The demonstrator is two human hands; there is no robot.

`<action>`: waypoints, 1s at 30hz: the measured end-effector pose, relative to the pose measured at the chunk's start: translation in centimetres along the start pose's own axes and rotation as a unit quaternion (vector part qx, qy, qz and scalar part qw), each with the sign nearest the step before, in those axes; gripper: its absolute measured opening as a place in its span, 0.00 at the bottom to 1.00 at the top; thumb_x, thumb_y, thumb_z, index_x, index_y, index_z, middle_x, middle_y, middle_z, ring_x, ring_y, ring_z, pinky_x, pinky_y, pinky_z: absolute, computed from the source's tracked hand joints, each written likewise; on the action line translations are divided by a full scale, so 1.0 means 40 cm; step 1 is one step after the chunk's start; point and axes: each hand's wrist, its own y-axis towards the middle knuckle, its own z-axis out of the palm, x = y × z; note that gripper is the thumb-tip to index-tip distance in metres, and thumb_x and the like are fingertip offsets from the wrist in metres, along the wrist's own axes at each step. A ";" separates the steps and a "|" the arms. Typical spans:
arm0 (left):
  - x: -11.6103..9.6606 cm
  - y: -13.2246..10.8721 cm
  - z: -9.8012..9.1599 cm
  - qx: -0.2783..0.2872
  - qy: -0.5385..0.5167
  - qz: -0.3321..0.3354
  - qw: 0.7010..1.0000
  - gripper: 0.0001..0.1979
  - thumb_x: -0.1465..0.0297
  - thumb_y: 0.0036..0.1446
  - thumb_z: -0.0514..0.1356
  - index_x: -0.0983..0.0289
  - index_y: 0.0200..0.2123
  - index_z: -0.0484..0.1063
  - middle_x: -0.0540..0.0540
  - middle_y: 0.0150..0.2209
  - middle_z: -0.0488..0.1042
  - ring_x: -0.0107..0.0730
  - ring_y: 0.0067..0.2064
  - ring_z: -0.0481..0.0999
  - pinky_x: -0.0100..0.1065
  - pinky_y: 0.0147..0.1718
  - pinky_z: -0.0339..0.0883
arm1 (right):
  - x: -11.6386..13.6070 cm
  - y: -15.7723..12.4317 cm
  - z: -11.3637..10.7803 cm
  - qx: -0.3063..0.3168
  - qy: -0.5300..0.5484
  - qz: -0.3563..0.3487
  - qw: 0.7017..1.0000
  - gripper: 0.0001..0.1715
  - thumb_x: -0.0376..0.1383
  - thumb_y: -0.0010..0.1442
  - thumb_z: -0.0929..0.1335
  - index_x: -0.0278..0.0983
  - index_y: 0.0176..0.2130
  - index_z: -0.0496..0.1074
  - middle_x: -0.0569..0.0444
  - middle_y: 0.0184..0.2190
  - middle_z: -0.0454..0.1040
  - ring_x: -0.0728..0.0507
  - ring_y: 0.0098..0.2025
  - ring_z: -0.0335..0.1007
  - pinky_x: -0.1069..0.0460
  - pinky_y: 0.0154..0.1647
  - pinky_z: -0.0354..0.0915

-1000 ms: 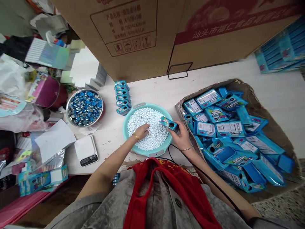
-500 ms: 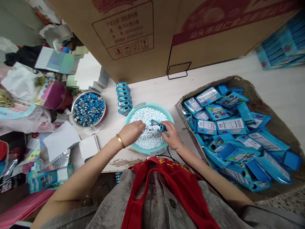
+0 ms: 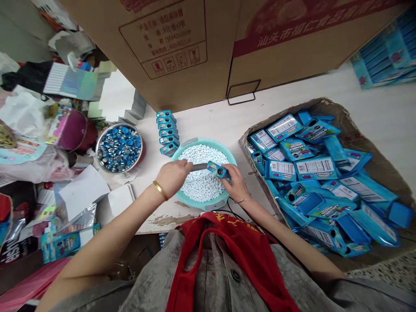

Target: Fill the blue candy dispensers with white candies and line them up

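Left hand [image 3: 172, 177], closed, grips a grey tool [image 3: 199, 167]; right hand [image 3: 236, 184], curled, holds a blue box [image 3: 213, 167] between both, above white pieces [image 3: 202, 190]. Filling appears underway; next move calls for steadying the box.

The big brown box [image 3: 182, 86] at the top and the blue stack [image 3: 375, 65] in the upper right are cut off. In the middle, the left hand [image 3: 173, 177] hides one end of the grey strip [image 3: 199, 167], and the right hand [image 3: 236, 184] covers part of the little blue box [image 3: 213, 167]. Tiny words on the pile of boxes [image 3: 316, 167] at right can't be read.
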 end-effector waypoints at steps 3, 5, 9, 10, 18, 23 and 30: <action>0.069 0.039 0.150 0.036 -0.041 -0.048 0.997 0.13 0.78 0.61 0.48 0.67 0.45 0.68 0.62 0.43 0.71 0.40 0.43 0.75 0.38 0.38 0.68 | -0.009 0.002 -0.021 -0.021 0.000 0.026 0.999 0.18 0.37 0.60 0.65 0.40 0.51 0.66 0.46 0.46 0.71 0.37 0.49 0.67 0.39 0.52 0.66; 0.076 0.076 0.253 0.061 -0.116 -0.044 0.990 0.11 0.78 0.61 0.48 0.68 0.42 0.69 0.63 0.44 0.71 0.40 0.44 0.74 0.39 0.41 0.68 | -0.011 0.005 -0.037 -0.028 -0.003 0.042 0.999 0.18 0.38 0.60 0.66 0.41 0.50 0.66 0.46 0.46 0.72 0.37 0.49 0.68 0.40 0.51 0.66; -0.005 0.162 0.379 0.047 -0.217 -0.006 0.975 0.12 0.76 0.60 0.51 0.67 0.46 0.68 0.62 0.47 0.71 0.40 0.48 0.72 0.39 0.47 0.67 | -0.008 0.015 -0.056 -0.040 0.001 0.067 0.997 0.19 0.41 0.59 0.68 0.40 0.49 0.67 0.47 0.45 0.73 0.38 0.47 0.69 0.41 0.50 0.66; -0.031 0.181 0.394 0.040 -0.229 0.002 0.973 0.13 0.76 0.60 0.51 0.66 0.48 0.68 0.61 0.48 0.71 0.39 0.50 0.72 0.39 0.48 0.67 | -0.008 0.017 -0.057 -0.045 0.003 0.074 0.996 0.19 0.42 0.59 0.68 0.40 0.49 0.67 0.47 0.44 0.73 0.38 0.47 0.70 0.41 0.50 0.67; -0.042 0.168 0.392 -0.032 -0.362 0.049 0.930 0.16 0.73 0.58 0.55 0.65 0.51 0.66 0.59 0.49 0.72 0.36 0.49 0.72 0.36 0.50 0.65 | -0.017 0.019 -0.069 -0.076 0.005 0.097 0.992 0.20 0.43 0.57 0.69 0.39 0.48 0.67 0.49 0.42 0.73 0.40 0.44 0.70 0.43 0.47 0.68; 0.028 0.059 0.260 -0.082 -0.353 0.097 0.927 0.14 0.66 0.62 0.54 0.66 0.49 0.65 0.60 0.46 0.72 0.34 0.45 0.72 0.36 0.46 0.66 | -0.016 0.014 -0.062 -0.048 -0.014 0.069 0.996 0.18 0.40 0.59 0.67 0.40 0.49 0.67 0.47 0.44 0.72 0.39 0.46 0.69 0.42 0.48 0.68; -0.003 0.000 0.015 -0.011 -0.121 0.096 0.988 0.10 0.73 0.63 0.52 0.66 0.46 0.67 0.60 0.44 0.72 0.37 0.44 0.74 0.36 0.40 0.68 | 0.013 0.007 -0.007 0.010 -0.025 -0.014 1.000 0.21 0.31 0.58 0.64 0.41 0.52 0.66 0.46 0.48 0.71 0.37 0.52 0.66 0.38 0.54 0.65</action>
